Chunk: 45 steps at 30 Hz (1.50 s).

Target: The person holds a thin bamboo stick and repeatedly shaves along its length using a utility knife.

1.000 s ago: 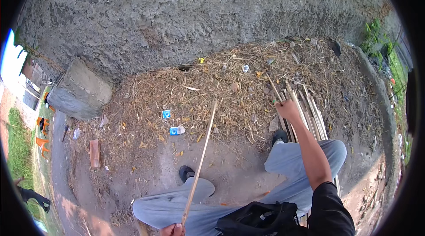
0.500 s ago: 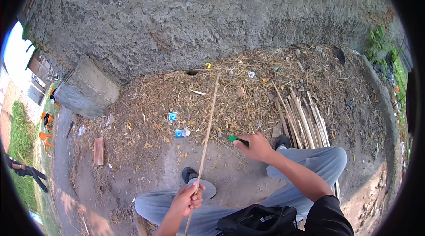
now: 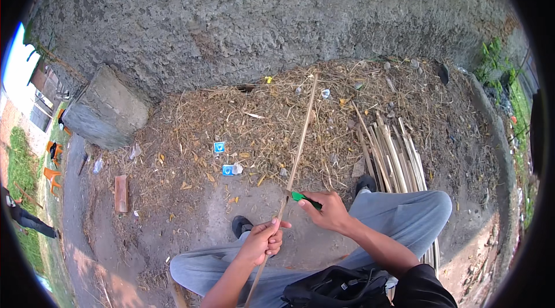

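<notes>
My left hand [image 3: 265, 242] is closed around a long, thin pale strip, which looks like split bamboo [image 3: 303, 140]. The strip slants up and to the right, from between my legs to the litter near the wall. A knife with a green and black handle [image 3: 304, 199] is in my right hand [image 3: 329, 211], the fingers wrapped round it. Its blade lies against the strip, a short way above my left hand; the blade itself is small and hard to make out.
A bundle of similar strips [image 3: 399, 158] lies by my right foot. A rough grey wall [image 3: 277, 25] rises ahead, with a concrete block [image 3: 110, 108] at left. Nearer are a reddish brick [image 3: 121, 193] and blue packets [image 3: 229, 170]. A person [image 3: 26, 215] stands at the far left.
My right hand has moved down with the knife, bringing it to the strip. My left hand has risen slightly rightward, and the strip's far end has swung right and up.
</notes>
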Each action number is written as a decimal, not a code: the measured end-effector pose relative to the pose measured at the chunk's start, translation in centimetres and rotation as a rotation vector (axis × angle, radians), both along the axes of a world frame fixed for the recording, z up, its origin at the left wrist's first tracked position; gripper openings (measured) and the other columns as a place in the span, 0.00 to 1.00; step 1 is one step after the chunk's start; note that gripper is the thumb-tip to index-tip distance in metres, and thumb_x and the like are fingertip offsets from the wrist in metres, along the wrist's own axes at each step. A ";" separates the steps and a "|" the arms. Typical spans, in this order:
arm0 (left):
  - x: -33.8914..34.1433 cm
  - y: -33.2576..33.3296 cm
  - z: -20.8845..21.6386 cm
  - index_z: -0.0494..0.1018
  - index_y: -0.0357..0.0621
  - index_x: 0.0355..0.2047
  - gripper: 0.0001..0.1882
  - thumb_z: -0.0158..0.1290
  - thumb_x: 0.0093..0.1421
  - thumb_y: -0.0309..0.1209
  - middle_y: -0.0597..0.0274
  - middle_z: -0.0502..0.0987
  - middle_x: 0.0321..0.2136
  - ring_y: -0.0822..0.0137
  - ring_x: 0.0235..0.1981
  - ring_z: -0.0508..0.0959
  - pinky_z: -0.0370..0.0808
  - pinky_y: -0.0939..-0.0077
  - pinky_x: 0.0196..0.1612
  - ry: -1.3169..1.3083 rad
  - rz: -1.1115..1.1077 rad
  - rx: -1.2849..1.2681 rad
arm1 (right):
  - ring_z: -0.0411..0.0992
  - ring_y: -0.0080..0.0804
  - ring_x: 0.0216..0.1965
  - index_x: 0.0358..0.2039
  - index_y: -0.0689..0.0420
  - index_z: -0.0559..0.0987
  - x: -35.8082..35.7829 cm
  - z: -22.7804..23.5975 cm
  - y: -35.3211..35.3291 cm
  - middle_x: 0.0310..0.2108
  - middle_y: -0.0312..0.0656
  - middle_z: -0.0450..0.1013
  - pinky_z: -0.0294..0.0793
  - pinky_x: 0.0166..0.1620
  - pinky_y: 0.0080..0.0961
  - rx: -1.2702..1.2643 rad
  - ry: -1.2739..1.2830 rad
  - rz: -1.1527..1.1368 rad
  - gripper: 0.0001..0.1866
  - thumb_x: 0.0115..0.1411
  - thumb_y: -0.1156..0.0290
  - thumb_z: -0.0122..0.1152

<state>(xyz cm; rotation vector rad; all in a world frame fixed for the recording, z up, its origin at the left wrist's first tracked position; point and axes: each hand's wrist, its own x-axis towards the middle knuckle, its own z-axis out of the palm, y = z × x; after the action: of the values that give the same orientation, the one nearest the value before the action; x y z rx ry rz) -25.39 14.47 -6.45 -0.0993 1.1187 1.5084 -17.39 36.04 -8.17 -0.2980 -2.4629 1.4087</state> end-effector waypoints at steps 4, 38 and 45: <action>0.3 -0.2 -1.1 0.68 0.35 0.47 0.22 0.39 0.72 0.44 0.74 0.56 0.17 0.82 0.13 0.53 0.51 0.84 0.16 0.039 0.028 -0.021 | 0.76 0.42 0.22 0.42 0.64 0.81 -0.2 -0.8 0.0 0.25 0.53 0.77 0.73 0.26 0.31 0.000 -0.001 0.015 0.16 0.61 0.63 0.61; 0.4 1.4 -3.6 0.69 0.40 0.43 0.14 0.39 0.72 0.37 0.72 0.61 0.19 0.82 0.12 0.53 0.48 0.84 0.12 -0.118 0.102 -0.038 | 0.73 0.46 0.19 0.42 0.56 0.81 1.9 -2.9 -0.9 0.23 0.45 0.76 0.72 0.23 0.38 0.220 0.022 0.036 0.11 0.60 0.65 0.60; 0.6 1.0 -4.6 0.66 0.44 0.37 0.14 0.37 0.72 0.40 0.76 0.55 0.16 0.83 0.11 0.51 0.46 0.85 0.11 -0.272 0.072 0.095 | 0.73 0.43 0.17 0.40 0.52 0.81 1.8 -2.7 -1.3 0.22 0.41 0.76 0.71 0.19 0.36 0.289 0.063 0.008 0.11 0.58 0.63 0.63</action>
<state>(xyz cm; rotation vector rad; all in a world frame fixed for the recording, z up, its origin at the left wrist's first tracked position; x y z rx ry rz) -24.75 15.44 -11.10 -0.2742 0.8324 1.5568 -15.57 34.75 -10.84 -0.1773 -2.5722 1.0279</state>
